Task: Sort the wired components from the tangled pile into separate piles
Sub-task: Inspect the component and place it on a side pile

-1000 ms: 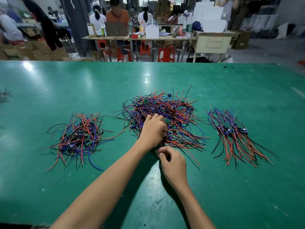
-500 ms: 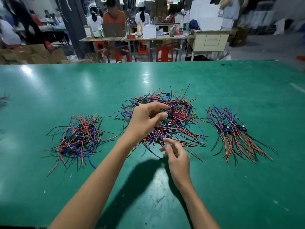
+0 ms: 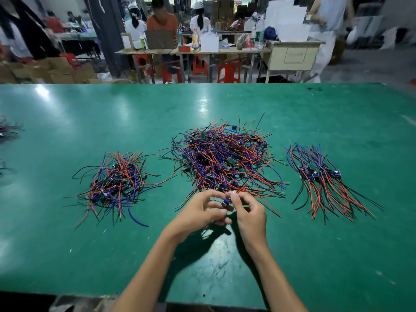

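At the near edge of the tangled pile on the green table, 1 small dark wired component is pinched between the left hand and the right hand, both grips closed on it, its wires trailing back into the pile. A loose sorted pile is laid well to the left, and a neater aligned pile to the right.
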### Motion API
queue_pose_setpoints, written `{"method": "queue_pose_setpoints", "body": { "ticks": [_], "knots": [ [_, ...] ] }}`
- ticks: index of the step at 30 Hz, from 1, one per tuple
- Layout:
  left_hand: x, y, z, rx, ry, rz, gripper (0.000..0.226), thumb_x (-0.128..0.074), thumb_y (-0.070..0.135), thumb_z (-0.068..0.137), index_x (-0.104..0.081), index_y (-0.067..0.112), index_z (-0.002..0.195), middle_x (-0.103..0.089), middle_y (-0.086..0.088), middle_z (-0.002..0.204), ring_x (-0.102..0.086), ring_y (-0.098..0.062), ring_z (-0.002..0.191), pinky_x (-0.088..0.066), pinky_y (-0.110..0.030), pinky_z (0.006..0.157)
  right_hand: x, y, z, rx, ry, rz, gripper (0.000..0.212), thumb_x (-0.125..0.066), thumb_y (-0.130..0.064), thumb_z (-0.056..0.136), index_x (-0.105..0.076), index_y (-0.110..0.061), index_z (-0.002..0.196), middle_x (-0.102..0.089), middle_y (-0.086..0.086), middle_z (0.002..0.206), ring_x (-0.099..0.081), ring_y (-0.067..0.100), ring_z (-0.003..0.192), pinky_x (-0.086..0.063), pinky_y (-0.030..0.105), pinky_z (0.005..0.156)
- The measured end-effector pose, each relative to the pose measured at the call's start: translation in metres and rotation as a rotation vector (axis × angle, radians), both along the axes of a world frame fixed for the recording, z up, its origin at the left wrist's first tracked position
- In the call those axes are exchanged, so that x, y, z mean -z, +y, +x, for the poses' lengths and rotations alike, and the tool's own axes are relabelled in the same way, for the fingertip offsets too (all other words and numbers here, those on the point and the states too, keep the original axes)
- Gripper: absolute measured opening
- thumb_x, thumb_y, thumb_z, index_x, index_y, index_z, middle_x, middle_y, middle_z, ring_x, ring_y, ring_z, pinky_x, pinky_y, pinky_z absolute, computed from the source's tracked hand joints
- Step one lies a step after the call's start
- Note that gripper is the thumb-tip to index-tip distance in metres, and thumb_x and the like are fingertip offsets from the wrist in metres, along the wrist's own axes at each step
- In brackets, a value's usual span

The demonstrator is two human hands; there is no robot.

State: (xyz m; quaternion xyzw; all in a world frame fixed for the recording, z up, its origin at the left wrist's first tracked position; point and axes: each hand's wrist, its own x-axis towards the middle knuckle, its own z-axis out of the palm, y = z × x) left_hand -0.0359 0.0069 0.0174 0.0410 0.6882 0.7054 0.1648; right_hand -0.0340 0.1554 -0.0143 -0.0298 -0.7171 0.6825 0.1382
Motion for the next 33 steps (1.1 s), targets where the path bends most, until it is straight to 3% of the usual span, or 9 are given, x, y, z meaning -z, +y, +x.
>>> {"method": "queue_pose_setpoints", "body": {
  "ticks": [2, 4, 9, 15, 18, 22, 26, 29, 33],
  "knots": [
    [-0.002, -0.002, 0.003, 0.036, -0.054, 0.140, 0.038, -0.066, -0.004, 0.091, -0.059, 0.005, 0.127, -0.071, -0.016, 0.101, -0.074, -0.032, 0.092, -0.060, -0.033, 0.076, 0.001, 0.001, -0.001, 0.002, 0.002, -0.031, 0.019, -0.071, -0.025, 0.095, -0.077, -0.025, 0.078, -0.067, -0.011, 0.084, -0.065, 0.014, 0.081, -0.052, 0.024, 0.075],
    [-0.004, 0.000, 0.003, 0.007, -0.103, 0.229, 0.039, -0.071, 0.006, 0.090, -0.062, 0.007, 0.128, -0.074, -0.015, 0.109, -0.073, -0.031, 0.092, -0.060, -0.034, 0.074, 0.000, 0.000, -0.001, -0.058, -0.019, -0.093, 0.021, -0.073, -0.021, 0.094, -0.077, -0.025, 0.074, -0.060, -0.011, 0.086, -0.064, 0.021, 0.087, -0.057, 0.036, 0.077],
    [0.004, 0.017, 0.005, -0.113, -0.044, 0.147, 0.019, -0.063, 0.020, 0.099, -0.077, 0.017, 0.112, -0.072, -0.005, 0.087, -0.052, -0.010, 0.053, -0.037, -0.017, 0.045, 0.000, 0.000, -0.001, -0.002, -0.013, -0.003, 0.019, -0.065, -0.023, 0.098, -0.077, -0.019, 0.083, -0.057, -0.016, 0.100, -0.059, 0.010, 0.105, -0.048, 0.041, 0.094],
    [0.015, 0.034, 0.008, -0.255, 0.017, 0.048, 0.022, -0.062, 0.018, 0.098, -0.078, 0.012, 0.085, -0.074, -0.002, 0.074, -0.033, -0.006, 0.043, -0.024, -0.016, 0.041, -0.002, -0.002, 0.000, -0.027, 0.020, 0.046, 0.031, -0.057, -0.009, 0.102, -0.077, -0.032, 0.097, -0.066, -0.005, 0.113, -0.059, 0.006, 0.114, -0.048, 0.041, 0.103],
    [0.018, 0.041, 0.012, -0.307, 0.082, 0.082, 0.021, -0.061, 0.014, 0.099, -0.075, 0.012, 0.083, -0.070, 0.005, 0.073, -0.045, 0.000, 0.046, -0.033, -0.011, 0.044, -0.001, -0.004, 0.002, -0.115, -0.053, 0.076, 0.027, -0.051, -0.021, 0.101, -0.076, -0.029, 0.095, -0.076, -0.011, 0.102, -0.069, 0.009, 0.101, -0.053, 0.039, 0.097],
    [0.022, 0.045, 0.011, -0.290, 0.145, 0.107, 0.028, -0.059, 0.006, 0.099, -0.070, 0.014, 0.074, -0.074, 0.008, 0.102, -0.066, -0.004, 0.077, -0.049, -0.016, 0.066, 0.002, -0.005, 0.000, -0.076, -0.089, 0.158, 0.034, -0.042, -0.036, 0.090, -0.071, -0.019, 0.089, -0.074, -0.005, 0.084, -0.067, 0.020, 0.086, -0.054, 0.045, 0.084],
    [0.026, 0.044, 0.012, -0.227, 0.204, -0.063, 0.030, -0.058, 0.010, 0.100, -0.063, 0.021, 0.073, -0.065, 0.014, 0.067, -0.053, 0.002, 0.060, -0.040, -0.015, 0.058, 0.001, -0.006, -0.005, -0.005, -0.125, 0.012, 0.032, -0.039, -0.033, 0.089, -0.069, -0.023, 0.084, -0.069, -0.009, 0.073, -0.064, 0.018, 0.074, -0.051, 0.038, 0.072],
    [0.025, 0.043, 0.014, -0.177, 0.194, -0.072, 0.021, -0.058, 0.017, 0.097, -0.064, 0.018, 0.077, -0.067, 0.007, 0.067, -0.057, -0.002, 0.060, -0.042, -0.014, 0.057, -0.004, -0.003, -0.014, 0.060, -0.151, -0.057, 0.033, -0.039, -0.024, 0.097, -0.069, -0.022, 0.084, -0.057, -0.009, 0.062, -0.052, 0.015, 0.058, -0.042, 0.033, 0.058],
    [0.023, 0.042, 0.018, -0.114, 0.177, -0.109, 0.018, -0.058, 0.021, 0.099, -0.063, 0.015, 0.083, -0.069, 0.003, 0.069, -0.060, -0.001, 0.062, -0.043, -0.017, 0.059, -0.017, 0.007, -0.029, 0.160, -0.195, -0.142, 0.034, -0.036, -0.014, 0.100, -0.064, -0.021, 0.083, -0.067, -0.001, 0.083, -0.055, 0.015, 0.064, -0.042, 0.022, 0.039]
  ]
}}
